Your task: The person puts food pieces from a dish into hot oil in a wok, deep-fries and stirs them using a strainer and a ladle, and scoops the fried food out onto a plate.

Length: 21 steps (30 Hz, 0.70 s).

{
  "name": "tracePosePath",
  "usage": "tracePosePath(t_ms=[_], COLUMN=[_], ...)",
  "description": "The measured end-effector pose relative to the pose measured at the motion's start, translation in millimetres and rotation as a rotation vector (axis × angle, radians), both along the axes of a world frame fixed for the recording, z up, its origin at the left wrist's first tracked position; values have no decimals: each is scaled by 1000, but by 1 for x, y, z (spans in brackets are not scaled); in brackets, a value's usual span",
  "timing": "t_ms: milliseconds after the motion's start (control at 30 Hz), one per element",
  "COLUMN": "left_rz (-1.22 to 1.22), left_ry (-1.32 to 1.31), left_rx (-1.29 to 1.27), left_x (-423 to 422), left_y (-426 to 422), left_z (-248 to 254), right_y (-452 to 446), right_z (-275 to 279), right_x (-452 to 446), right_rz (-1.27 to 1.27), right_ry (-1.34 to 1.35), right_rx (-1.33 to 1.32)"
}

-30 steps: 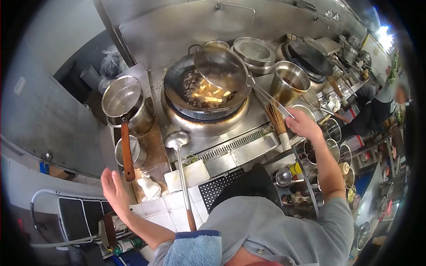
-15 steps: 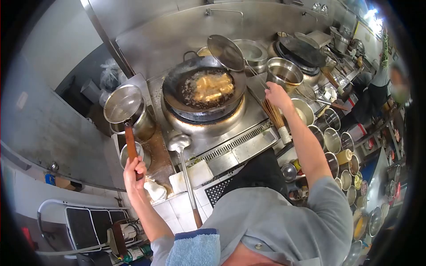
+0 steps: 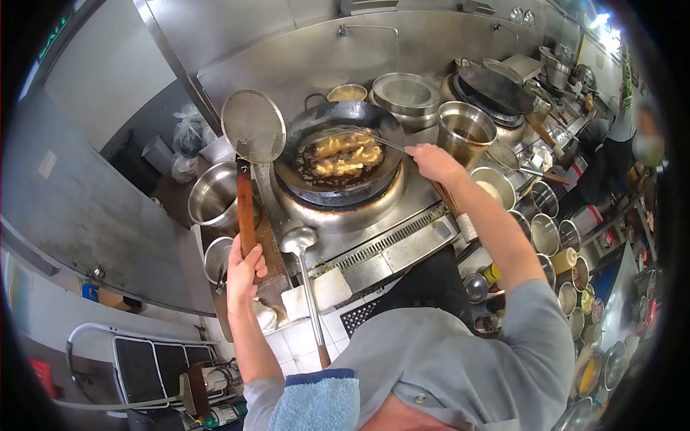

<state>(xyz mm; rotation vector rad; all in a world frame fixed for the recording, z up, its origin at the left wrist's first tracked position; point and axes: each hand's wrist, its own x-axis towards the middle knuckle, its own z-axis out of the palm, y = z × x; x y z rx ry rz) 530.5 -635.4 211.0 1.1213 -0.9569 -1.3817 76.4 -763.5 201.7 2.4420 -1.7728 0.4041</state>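
My left hand (image 3: 245, 269) is closed round the wooden handle of a round mesh strainer (image 3: 253, 126), which is raised above a steel pot (image 3: 215, 197) to the left of the wok. In my right hand (image 3: 435, 164) is the handle of a wire skimmer (image 3: 384, 141), whose head reaches into the black wok (image 3: 369, 117). Golden fried pieces (image 3: 341, 167) lie in bubbling dark oil there, partly under the skimmer. A long-handled ladle (image 3: 299, 240) rests in front of the burner.
A bamboo brush (image 3: 465, 225) lies right of the burner. Behind it stands a tall steel pot (image 3: 466, 129). A lidded pot (image 3: 406, 94) and a second wok (image 3: 491, 90) are at the back. Several metal bowls (image 3: 544, 234) line the right side. Another person (image 3: 611, 154) stands far right.
My left hand has closed on the strainer handle and lifted the strainer off the steel pot. My right hand has lowered the skimmer from above the wok's right edge into the oil.
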Motion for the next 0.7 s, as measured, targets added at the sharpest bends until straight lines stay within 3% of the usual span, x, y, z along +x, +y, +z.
tracePosePath(t_ms=[200,300,600,700], left_rz=[-42,-149,-345,-351], left_ry=[-286,-212,40,98], left_rx=[57,164,380,441], left_x=[-11,-19,-82,-106], left_y=[-48,-67,-69,-74], left_z=[-12,-8,12,9], right_y=[29,15,32,51], right_z=[33,16,-22,-46], right_x=[-25,-29,-37,-36], right_rz=[-64,-68,-150,-156], right_ry=[-74,-130,-356,-606], right_rx=[32,-72,167,152])
